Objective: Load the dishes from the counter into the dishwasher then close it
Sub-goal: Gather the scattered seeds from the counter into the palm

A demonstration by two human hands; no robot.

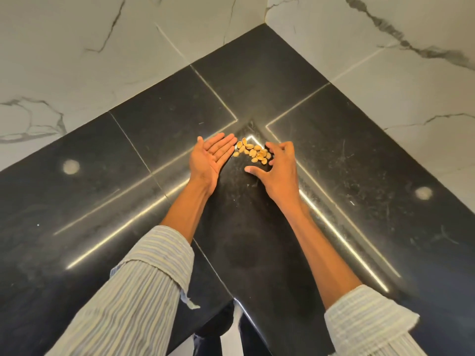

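On the left of the dark polished stone counter, the left hand lies palm up, fingers straight and together, holding nothing — its fingertips just beside a small pile of tan pistachio shells in the counter's corner. On the pile's right, the right hand is palm down, fingers curled over the shells and touching the nearest, thumb spread. White veined marble walls behind. No writing is visible anywhere.

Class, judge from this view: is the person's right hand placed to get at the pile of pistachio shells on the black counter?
Probably yes. The right hand hovers at the shells, fingers curled over their near edge; nothing lies between them. The open left hand flanks the other side.
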